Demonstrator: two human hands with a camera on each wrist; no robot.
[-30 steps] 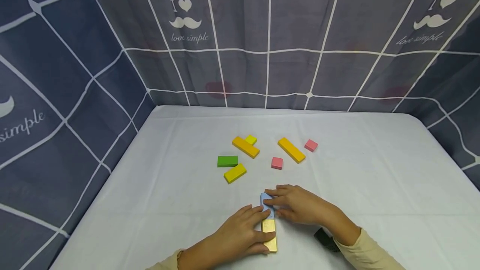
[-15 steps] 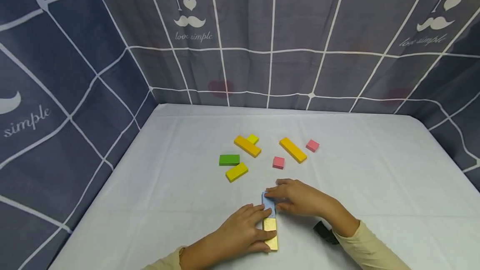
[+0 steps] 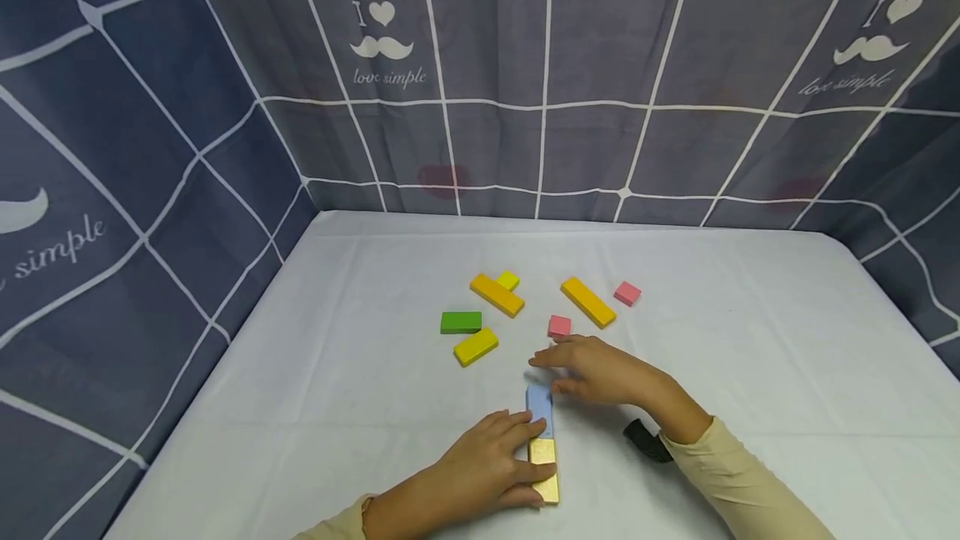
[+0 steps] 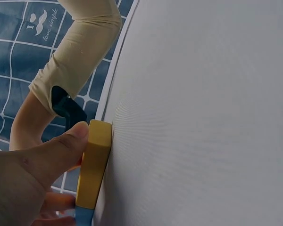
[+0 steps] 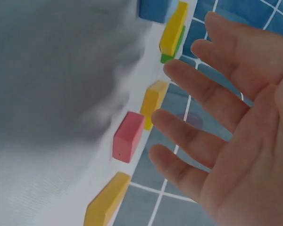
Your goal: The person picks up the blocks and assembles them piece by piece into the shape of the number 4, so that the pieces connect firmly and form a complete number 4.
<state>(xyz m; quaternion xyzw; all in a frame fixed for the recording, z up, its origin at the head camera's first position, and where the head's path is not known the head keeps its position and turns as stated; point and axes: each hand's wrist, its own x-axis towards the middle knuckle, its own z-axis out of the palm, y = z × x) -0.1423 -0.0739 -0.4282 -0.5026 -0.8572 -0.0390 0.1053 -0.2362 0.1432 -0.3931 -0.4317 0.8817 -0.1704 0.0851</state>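
My left hand (image 3: 480,461) rests on a gold block (image 3: 545,473) and the near part of a light blue block (image 3: 538,408). The two lie end to end on the white table. In the left wrist view, the thumb touches the top of the gold block (image 4: 95,162) near its end, with other fingers down by the blue block (image 4: 84,216). My right hand (image 3: 600,369) hovers just beyond the blue block, holding nothing, its fingers spread. Its nearest thing is a pink block (image 3: 558,325); the right wrist view shows this pink block (image 5: 128,136) apart from the fingertips.
Farther back lie a green block (image 3: 461,322), a yellow block (image 3: 476,347), an orange block (image 3: 497,295) against a smaller yellow block (image 3: 508,280), another orange block (image 3: 588,302) and a second pink block (image 3: 627,293). A dark grid-patterned curtain (image 3: 495,65) surrounds the table (image 3: 375,273).
My right hand has lifted off the blue block and moved away toward the near pink block. My left hand stays on the gold and blue blocks.
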